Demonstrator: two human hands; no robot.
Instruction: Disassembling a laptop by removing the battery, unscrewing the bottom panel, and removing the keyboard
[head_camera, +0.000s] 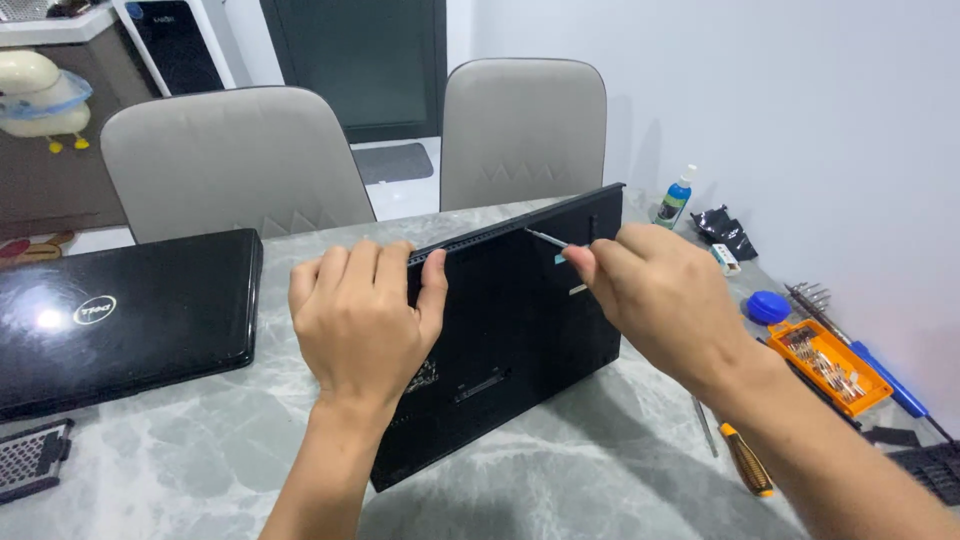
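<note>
A black laptop (510, 340) stands tilted on its edge on the marble table (200, 440), underside facing me. My left hand (362, 320) grips its upper edge near the vent slots. My right hand (655, 290) holds a thin metal tool (546, 238) whose tip touches the upper edge of the laptop's underside.
A second closed black laptop (120, 315) lies at the left. To the right are an orange bit tray (828, 365), a blue screwdriver (890, 378), an orange-handled screwdriver (745, 458), a blue round lid (768, 306) and a small bottle (674, 200). Two grey chairs (235, 160) stand behind.
</note>
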